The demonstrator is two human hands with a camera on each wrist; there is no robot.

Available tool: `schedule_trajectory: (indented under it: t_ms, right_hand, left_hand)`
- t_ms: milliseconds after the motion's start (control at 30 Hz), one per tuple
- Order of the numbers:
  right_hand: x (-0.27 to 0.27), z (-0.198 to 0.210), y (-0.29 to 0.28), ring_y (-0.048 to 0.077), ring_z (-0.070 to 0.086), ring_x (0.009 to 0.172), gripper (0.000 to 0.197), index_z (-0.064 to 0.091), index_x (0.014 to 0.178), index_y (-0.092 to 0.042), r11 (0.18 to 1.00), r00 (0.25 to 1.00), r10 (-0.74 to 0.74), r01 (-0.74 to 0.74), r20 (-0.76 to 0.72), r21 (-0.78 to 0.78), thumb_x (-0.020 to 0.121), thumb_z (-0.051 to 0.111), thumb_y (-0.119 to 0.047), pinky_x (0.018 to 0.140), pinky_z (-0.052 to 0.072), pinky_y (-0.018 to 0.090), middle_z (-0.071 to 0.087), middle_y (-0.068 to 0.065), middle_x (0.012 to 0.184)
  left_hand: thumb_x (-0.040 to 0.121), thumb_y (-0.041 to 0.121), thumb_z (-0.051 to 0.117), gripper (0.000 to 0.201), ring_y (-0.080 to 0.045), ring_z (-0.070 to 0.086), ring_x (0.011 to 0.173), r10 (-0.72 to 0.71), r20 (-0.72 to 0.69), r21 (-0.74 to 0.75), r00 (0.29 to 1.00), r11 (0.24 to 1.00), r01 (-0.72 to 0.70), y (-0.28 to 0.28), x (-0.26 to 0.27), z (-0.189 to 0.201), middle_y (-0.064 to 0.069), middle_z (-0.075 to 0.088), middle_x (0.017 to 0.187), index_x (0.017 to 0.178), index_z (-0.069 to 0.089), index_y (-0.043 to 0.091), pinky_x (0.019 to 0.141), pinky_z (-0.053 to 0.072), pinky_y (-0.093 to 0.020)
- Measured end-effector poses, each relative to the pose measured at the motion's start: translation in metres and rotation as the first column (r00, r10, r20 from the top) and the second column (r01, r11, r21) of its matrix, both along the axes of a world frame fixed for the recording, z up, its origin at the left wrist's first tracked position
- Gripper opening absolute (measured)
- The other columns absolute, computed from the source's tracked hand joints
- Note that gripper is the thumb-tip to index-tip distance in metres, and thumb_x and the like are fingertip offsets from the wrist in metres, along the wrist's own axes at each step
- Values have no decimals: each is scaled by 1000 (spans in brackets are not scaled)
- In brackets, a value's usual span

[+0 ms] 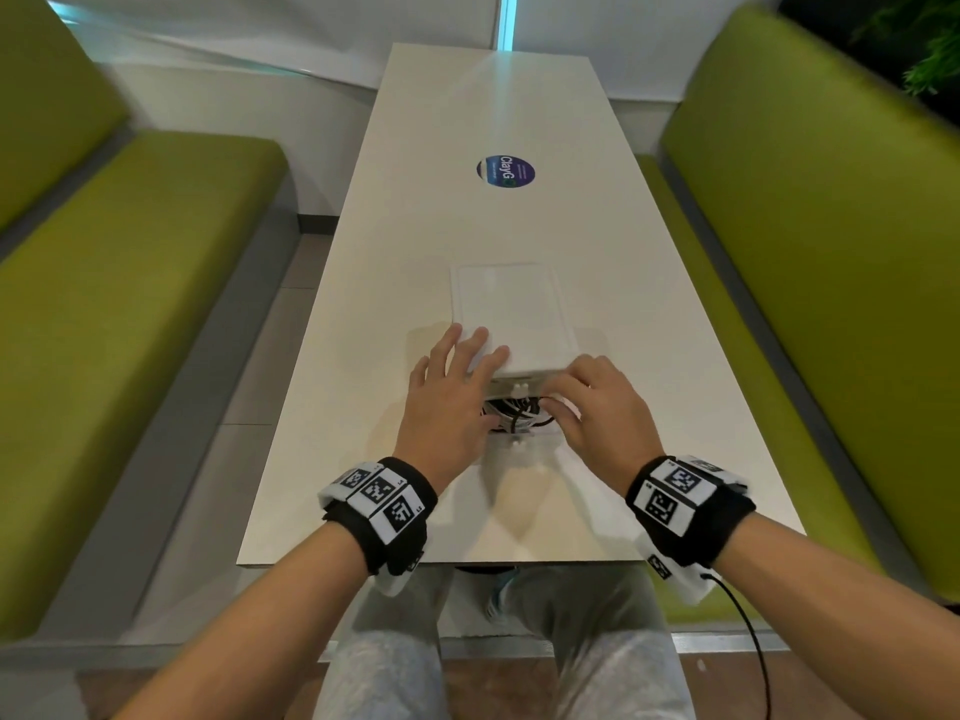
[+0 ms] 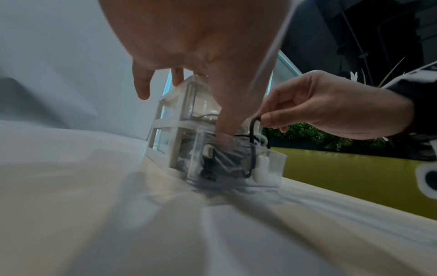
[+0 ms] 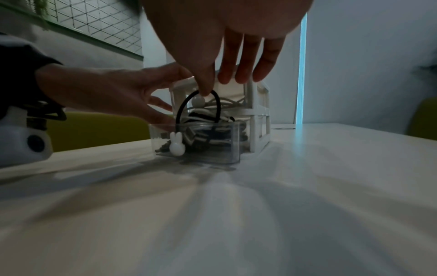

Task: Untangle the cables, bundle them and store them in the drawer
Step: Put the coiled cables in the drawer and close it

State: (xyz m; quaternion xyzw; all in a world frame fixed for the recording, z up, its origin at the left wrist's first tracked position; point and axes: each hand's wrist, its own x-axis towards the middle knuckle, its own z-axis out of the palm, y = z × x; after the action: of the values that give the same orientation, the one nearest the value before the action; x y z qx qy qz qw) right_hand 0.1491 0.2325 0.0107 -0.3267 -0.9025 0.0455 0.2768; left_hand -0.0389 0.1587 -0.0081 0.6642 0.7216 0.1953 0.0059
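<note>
A small white drawer unit [image 1: 509, 304] stands on the table. Its clear bottom drawer [image 3: 212, 149], with a white rabbit-shaped knob [image 3: 176, 144], is pulled out toward me. Bundled black and white cables [image 1: 514, 413] fill the drawer. My left hand [image 1: 457, 376] lies spread on the unit's top, and its thumb [image 2: 224, 121] reaches down onto the cables. A black cable loop [image 3: 182, 106] sticks up out of the drawer. My right hand [image 1: 566, 402] pinches the top of this black cable loop [image 2: 252, 130], with its other fingers against the unit's front edge.
The long white table [image 1: 467, 226] carries a round blue sticker [image 1: 505, 172] farther back. Green padded benches [image 1: 130, 304] run along both sides. A second drawer [image 2: 198, 104] sits above the open one. My knees show below the table's near edge.
</note>
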Motion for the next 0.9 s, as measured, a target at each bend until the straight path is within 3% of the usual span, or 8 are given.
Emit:
schedule_trajectory:
  t_ms: [67,133,233,367,567,733,833,900]
  right_hand:
    - [1,-1,-1,28,48,107,49,59,118,-16,1000,998,-14,14,65,5,78,75,-40,88,49,42,52,7,117]
    - [6,-2,0,33,32,136,89,40,139,-18,1000,982,5,-5,190,-3,68,75,-58,109,32,45,34,12,146]
    - [9,-10,5,30,11,149,116,17,151,-16,998,933,56,-37,356,-59,63,82,-54,116,27,49,18,9,160]
    - [-1,-16,7,33,31,137,103,37,137,-11,999,955,-18,7,298,36,53,94,-29,93,49,47,45,13,145]
    - [-13,-15,12,33,35,121,89,45,120,-13,998,964,-55,42,262,54,48,95,-21,81,54,49,57,14,129]
    - [-2,-1,3,29,43,117,55,52,117,-10,999,994,-5,9,112,-34,74,81,-27,94,49,41,52,11,125]
    - [11,5,-15,22,55,93,22,62,107,-13,996,1000,-28,27,-7,-89,87,68,-21,68,55,36,49,6,122]
    - [10,5,-24,21,59,85,23,63,112,-14,997,998,-26,30,59,-73,89,65,-18,55,54,36,48,5,124]
  left_hand:
    - [83,39,69,73,-26,8,149,-30,27,14,999,999,30,-1,-2,0,-1,24,158,144,31,29,110,32,-55]
    - [79,57,66,82,-24,2,150,-77,54,-8,996,997,78,-3,-6,0,0,19,160,146,28,29,112,28,-57]
    - [66,62,75,103,-22,-4,150,-108,20,-105,994,988,110,-6,-7,3,2,11,161,148,21,30,114,24,-56]
    - [63,38,86,95,-27,14,146,-76,-7,-8,997,997,76,-2,-4,-1,-3,30,154,141,32,27,100,42,-49]
    - [61,20,88,87,-28,29,137,-42,-46,100,998,994,46,7,-7,-10,-2,44,144,133,39,27,90,47,-41]
    - [65,31,84,78,-28,29,137,-56,8,117,998,992,54,6,-6,-4,-3,45,143,131,43,27,91,47,-43]
    - [79,17,75,61,-25,24,143,-111,192,187,975,979,75,3,-12,-7,-5,39,149,134,51,22,100,43,-36]
    - [78,0,69,66,-21,17,147,-94,252,176,963,983,50,1,-10,-11,-4,31,154,137,49,21,94,44,-29]
